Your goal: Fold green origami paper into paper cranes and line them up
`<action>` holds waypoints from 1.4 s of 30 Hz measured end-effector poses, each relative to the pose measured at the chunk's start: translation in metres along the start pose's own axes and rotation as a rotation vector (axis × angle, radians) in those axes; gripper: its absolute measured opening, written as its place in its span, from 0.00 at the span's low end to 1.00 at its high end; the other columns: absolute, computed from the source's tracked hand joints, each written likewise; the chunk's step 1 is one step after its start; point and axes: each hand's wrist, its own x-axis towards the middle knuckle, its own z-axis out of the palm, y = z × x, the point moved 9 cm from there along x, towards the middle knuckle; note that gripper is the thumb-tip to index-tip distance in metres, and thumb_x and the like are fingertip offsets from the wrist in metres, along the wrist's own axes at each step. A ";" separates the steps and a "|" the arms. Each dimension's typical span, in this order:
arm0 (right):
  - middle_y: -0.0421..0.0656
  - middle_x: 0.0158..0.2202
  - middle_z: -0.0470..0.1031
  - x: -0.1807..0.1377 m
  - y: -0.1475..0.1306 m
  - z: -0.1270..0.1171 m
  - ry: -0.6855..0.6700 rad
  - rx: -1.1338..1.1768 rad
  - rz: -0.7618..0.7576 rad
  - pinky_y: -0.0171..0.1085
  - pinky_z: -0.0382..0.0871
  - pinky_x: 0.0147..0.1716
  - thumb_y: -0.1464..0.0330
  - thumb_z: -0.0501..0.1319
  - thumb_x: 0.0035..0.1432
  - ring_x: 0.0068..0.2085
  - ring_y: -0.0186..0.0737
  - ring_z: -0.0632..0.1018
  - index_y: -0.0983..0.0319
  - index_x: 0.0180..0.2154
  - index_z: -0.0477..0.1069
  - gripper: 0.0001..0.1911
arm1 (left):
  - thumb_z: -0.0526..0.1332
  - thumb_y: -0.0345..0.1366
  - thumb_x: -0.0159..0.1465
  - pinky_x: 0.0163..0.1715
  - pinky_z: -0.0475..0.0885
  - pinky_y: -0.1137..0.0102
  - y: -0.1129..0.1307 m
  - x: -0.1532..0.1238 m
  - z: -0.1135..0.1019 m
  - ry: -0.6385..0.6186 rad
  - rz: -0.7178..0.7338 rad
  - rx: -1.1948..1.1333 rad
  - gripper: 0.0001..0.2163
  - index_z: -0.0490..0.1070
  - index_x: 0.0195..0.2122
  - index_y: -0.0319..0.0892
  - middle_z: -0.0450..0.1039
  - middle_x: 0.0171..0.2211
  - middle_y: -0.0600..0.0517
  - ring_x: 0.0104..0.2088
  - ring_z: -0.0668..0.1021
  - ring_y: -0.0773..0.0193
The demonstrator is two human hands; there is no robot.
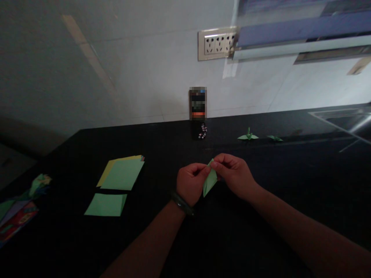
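Observation:
Between both hands is a folded piece of green origami paper (211,181), held above the black countertop with one pointed end toward me. My left hand (191,181), with a dark bracelet on its wrist, pinches the paper's upper left edge. The thumb and fingers of my right hand (232,172) grip the top from the other side, and the two thumbs nearly meet there. Farther back, to the right, stands a folded green paper crane (248,135). Beside it lies a second small green folded piece (275,138), too small to make out fully.
On the left lie a stack of green and yellow paper (123,173) and a creased green sheet (106,204). Crumpled paper (39,185) and a red packet (19,222) sit far left. A phone-like object (198,103) leans on the wall behind a beaded string (203,132).

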 end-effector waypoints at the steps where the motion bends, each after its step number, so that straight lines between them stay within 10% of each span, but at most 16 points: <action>1: 0.35 0.18 0.64 0.000 -0.001 0.000 -0.004 -0.009 -0.007 0.31 0.59 0.20 0.65 0.59 0.50 0.20 0.28 0.64 0.64 0.25 0.67 0.09 | 0.61 0.38 0.53 0.21 0.66 0.75 0.000 0.000 0.000 0.002 -0.004 0.001 0.09 0.75 0.27 0.38 0.74 0.22 0.52 0.22 0.72 0.69; 42: 0.36 0.18 0.63 0.000 -0.001 0.005 -0.049 -0.021 -0.010 0.33 0.59 0.22 0.62 0.56 0.54 0.20 0.30 0.65 0.63 0.25 0.66 0.11 | 0.62 0.41 0.52 0.19 0.62 0.75 -0.001 0.001 -0.004 -0.007 -0.023 -0.062 0.10 0.74 0.26 0.38 0.70 0.19 0.54 0.19 0.68 0.70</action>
